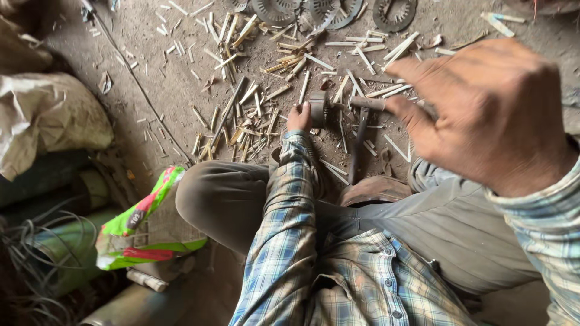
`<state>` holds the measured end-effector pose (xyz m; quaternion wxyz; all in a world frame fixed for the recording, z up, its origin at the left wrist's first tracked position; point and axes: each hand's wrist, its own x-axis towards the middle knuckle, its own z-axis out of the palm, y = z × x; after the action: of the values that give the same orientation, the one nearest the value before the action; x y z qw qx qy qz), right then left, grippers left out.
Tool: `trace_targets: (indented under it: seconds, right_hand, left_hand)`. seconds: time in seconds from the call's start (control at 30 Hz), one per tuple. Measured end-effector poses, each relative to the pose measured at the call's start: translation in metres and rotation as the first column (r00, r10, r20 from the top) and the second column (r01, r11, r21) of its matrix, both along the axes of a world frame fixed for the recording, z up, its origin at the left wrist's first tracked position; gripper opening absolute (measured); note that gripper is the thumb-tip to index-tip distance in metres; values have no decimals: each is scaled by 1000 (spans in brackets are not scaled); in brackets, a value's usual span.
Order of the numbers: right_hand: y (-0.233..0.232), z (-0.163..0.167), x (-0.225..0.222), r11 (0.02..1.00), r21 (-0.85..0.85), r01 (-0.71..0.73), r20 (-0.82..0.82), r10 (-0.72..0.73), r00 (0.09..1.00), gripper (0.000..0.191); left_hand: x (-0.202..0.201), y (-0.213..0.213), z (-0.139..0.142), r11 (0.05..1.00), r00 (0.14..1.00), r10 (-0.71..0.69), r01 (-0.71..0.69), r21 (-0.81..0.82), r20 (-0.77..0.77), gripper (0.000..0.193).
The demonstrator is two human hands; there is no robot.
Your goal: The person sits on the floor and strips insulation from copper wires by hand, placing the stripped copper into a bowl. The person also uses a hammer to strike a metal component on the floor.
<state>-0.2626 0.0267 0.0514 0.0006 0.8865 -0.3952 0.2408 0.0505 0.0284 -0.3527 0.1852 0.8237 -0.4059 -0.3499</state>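
Note:
My left hand (298,118) reaches out over the dirt floor and grips a small round dark metal part (318,108) that stands on the ground. Just right of that part lies a hammer (359,140), its head beside the part and its handle pointing back toward my legs. My right hand (487,111) is raised close to the camera, blurred, with its fingers spread toward the left above the hammer head and nothing in it. Both sleeves are blue plaid.
Several pale thin sticks (266,90) litter the floor ahead. Round slotted metal discs (394,13) lie at the far edge. A thin cable (140,89) crosses the floor. Sacks (48,118), a green and pink bag (148,220) and tangled wires (36,253) crowd the left.

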Motion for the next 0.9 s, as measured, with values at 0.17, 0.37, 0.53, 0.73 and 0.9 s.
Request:
trace_targets:
  seconds: [0.17,0.37,0.53,0.73,0.9]
  right_hand:
    - [-5,8,-4,997,49,56,-26,-54,998,28]
    - [-19,-4,0,985,169,27,27,-32,999,26]
    - [-21,1,13,994,110,-8,48,2,999,29]
    - [-27,-6,28,983,183,-27,-54,38,998,34]
    - [-26,-13,32,977,209,-32,-138,62,989,42]
  left_hand:
    - [-16,-14,-8,986,965,118,-87,139,-234,59]
    - [-34,-11,6,923,853,359,-265,279,-378,43]
    - [-53,-9,22,921,772,361,-384,69,-523,37]
    - [-31,1,47,839,648,117,-469,-274,-752,42]
    - [-17,6,19,909,784,323,-414,-57,-530,48]
